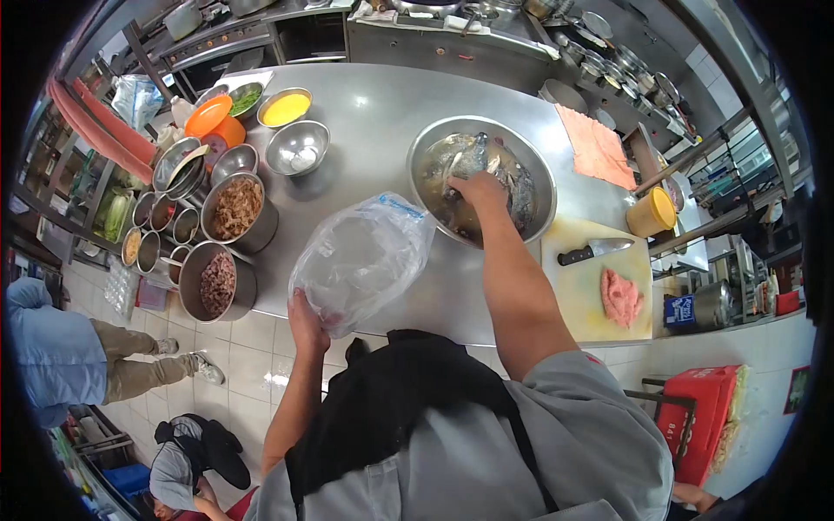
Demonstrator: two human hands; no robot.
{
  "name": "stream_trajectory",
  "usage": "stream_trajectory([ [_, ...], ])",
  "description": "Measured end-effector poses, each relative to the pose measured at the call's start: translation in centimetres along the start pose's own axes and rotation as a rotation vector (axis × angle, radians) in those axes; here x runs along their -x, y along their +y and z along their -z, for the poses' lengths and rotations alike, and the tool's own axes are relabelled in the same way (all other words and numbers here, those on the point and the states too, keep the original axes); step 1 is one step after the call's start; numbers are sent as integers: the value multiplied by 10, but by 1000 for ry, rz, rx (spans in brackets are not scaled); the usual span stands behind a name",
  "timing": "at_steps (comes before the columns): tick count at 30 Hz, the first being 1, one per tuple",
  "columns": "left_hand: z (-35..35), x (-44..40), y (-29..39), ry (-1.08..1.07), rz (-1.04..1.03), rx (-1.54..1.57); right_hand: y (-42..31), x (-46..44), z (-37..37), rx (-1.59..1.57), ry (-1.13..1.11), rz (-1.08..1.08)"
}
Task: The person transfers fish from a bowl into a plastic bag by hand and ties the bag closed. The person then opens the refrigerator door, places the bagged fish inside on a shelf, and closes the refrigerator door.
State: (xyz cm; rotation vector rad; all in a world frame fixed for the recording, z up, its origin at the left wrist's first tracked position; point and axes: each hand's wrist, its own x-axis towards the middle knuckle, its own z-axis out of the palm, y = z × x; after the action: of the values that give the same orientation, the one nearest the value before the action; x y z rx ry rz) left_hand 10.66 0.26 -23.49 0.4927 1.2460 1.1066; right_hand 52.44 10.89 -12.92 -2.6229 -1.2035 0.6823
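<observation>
My left hand (pixel 310 319) grips the lower edge of a clear plastic bag (pixel 360 260), which bulges over the table's front edge. The bag's far end reaches the rim of a large metal bowl (pixel 549 204). Inside that bowl, dark-skinned fish (pixel 521 195) lie in cloudy liquid. My right hand (pixel 479 191) is down in the bowl with its fingers curled onto a fish; the fingertips are partly hidden. To the right of the bowl, a knife (pixel 595 251) and a crumpled pink cloth (pixel 620 297) lie on a cutting board (pixel 569 295).
Pots of shredded food (pixel 236 208) and chopped meat (pixel 217 285) stand at left, near a metal bowl (pixel 298 148) and a bowl of yellow liquid (pixel 287 108). An orange towel (pixel 595 146) and yellow tub (pixel 651 213) are at right. Two people (pixel 65 347) are at lower left.
</observation>
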Motion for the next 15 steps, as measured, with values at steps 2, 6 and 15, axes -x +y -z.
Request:
stream_trajectory([
  [2, -8, 4, 5, 40, -7, 7, 3, -2, 4, -80, -3, 32],
  [6, -12, 10, 4, 43, -30, 10, 17, -21, 0, -280, -7, 12],
  [15, -2, -2, 1, -3, 17, 42, -5, -66, -39, -799, 329, 84],
])
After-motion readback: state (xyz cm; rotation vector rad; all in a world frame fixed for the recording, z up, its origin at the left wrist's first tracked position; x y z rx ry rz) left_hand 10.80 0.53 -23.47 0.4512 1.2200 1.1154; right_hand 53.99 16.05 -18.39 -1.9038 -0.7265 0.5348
